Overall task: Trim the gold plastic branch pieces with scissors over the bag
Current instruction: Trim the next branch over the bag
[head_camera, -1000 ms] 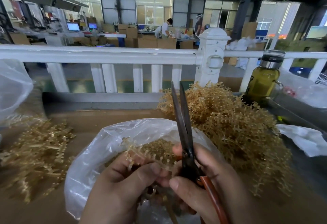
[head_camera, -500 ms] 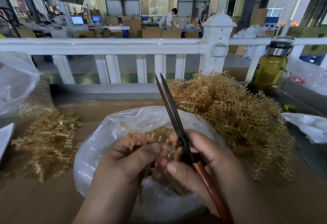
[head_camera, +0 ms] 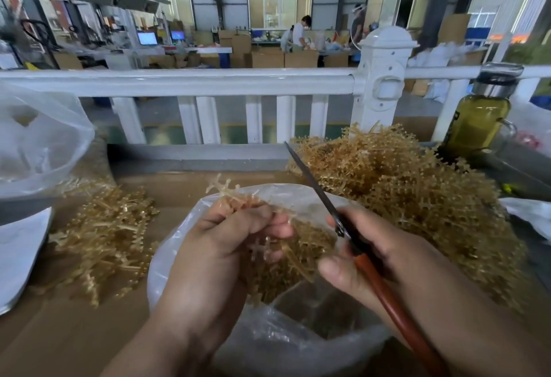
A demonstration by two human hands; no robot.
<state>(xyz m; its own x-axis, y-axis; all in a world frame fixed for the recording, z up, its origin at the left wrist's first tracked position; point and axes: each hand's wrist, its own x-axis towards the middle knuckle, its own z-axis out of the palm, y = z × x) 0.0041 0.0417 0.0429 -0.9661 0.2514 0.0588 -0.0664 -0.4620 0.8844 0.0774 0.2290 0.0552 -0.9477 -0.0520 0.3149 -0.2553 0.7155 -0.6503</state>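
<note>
My left hand [head_camera: 220,245] grips a gold plastic branch piece [head_camera: 231,194] above the open clear plastic bag [head_camera: 179,257], which holds gold trimmings [head_camera: 292,260]. My right hand [head_camera: 381,251] holds scissors [head_camera: 316,191] with a red-brown handle; the dark blades are closed and point up and to the left, just right of the branch. A large pile of gold branches [head_camera: 411,191] lies to the right of the bag. A smaller pile [head_camera: 110,233] lies to the left.
A white railing [head_camera: 208,81] runs across behind the cardboard-covered table [head_camera: 59,332]. A bottle of yellow-green liquid [head_camera: 480,120] stands at the back right. Another clear bag [head_camera: 35,138] sits at the left, with white plastic [head_camera: 533,215] at the right edge.
My left hand has lifted the branch piece up and left, away from the scissors. The scissor blades have tilted further left and closed.
</note>
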